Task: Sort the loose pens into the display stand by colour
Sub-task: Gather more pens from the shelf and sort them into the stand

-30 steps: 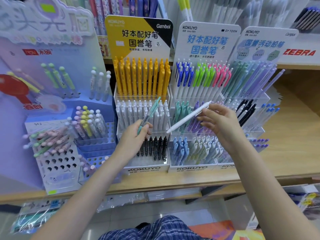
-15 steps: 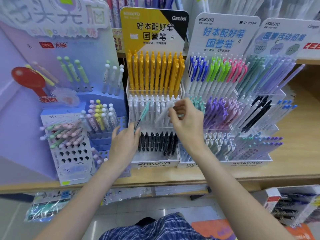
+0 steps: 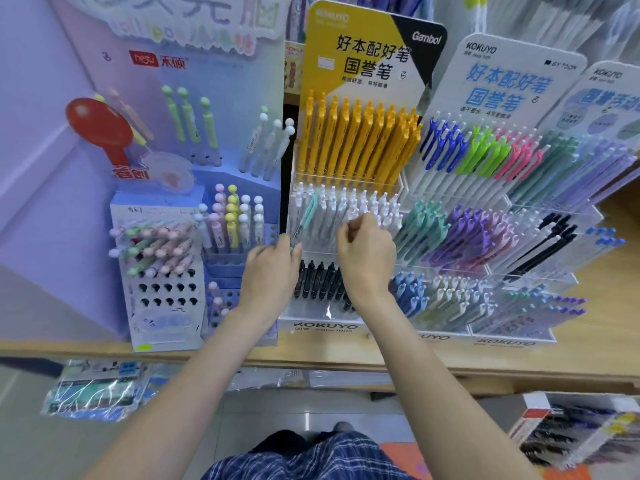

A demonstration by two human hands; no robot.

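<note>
The left hand point(image 3: 268, 271) pinches one slim teal-clipped plastic pen point(image 3: 308, 216), held slanted before the white row of the clear acrylic display stand point(image 3: 346, 320). The right hand point(image 3: 367, 258) curls at that row; whether it pinches a pen cannot be told. Such pens look light, stiff and smooth: best pinched mid-barrel.

A light wooden shelf point(image 3: 588, 362) runs across the view, and its front edge is pale and smooth. Below it there is a grey tiled floor point(image 3: 270, 420) with a soft reflection of light. Under the shelf hang plastic packets point(image 3: 93, 389), and at the lower right stand blurred boxes point(image 3: 575, 434).
</note>
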